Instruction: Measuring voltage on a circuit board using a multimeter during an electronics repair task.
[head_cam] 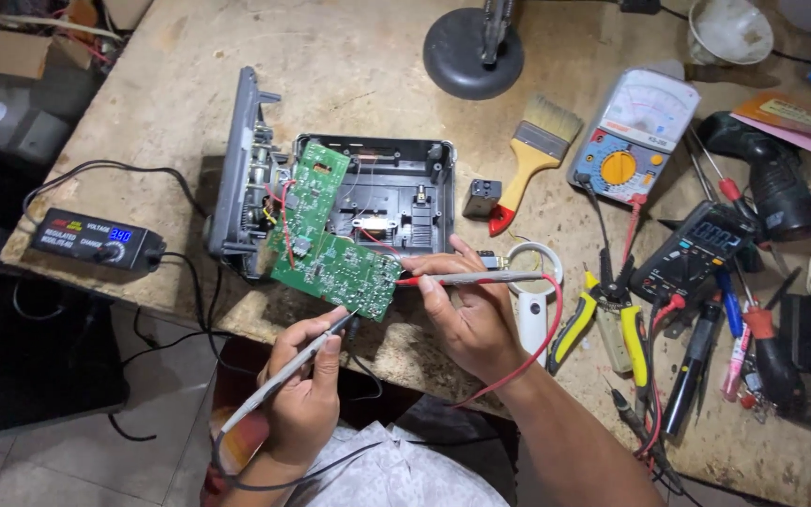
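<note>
- While both hands work at the near edge of the workbench (pixel 377 56), the left hand (pixel 304 394) sits low, knuckles up, fingers curled shut around a grey probe (pixel 283 376) held like a pen, tip angled up onto the near corner of the green circuit board (pixel 330 246).
- The right hand (pixel 469 310) comes in from the near right, forearm slanting across the bench edge, thumb and fingers pinched tight on a red probe (pixel 471 279) that lies nearly flat, its tip touching the board's right edge.
- So that's two probes, one per hand, both meeting the same board. A red lead (pixel 542 343) loops off the right one.
- The board is tilted up out of an opened black case (pixel 405 192), with the grey front panel (pixel 237 174) standing on its side at the case's left. One board, one case.
- Two meters toward the right edge: an analogue meter (pixel 631 131) with an orange dial, and a dark digital meter (pixel 696 246) nearer the person.
- One paintbrush (pixel 532 160) with a yellow handle lies between the case and the analogue meter, a small black block (pixel 482 199) just beside it.
- One small black power supply (pixel 96 242) with a blue display sits at the left edge.
- One pair of yellow-handled pliers (pixel 603 324) lies just right of the right hand; past it a heap of screwdrivers, too jumbled to count.
- One round lamp base (pixel 473 52) at the far edge.
</note>
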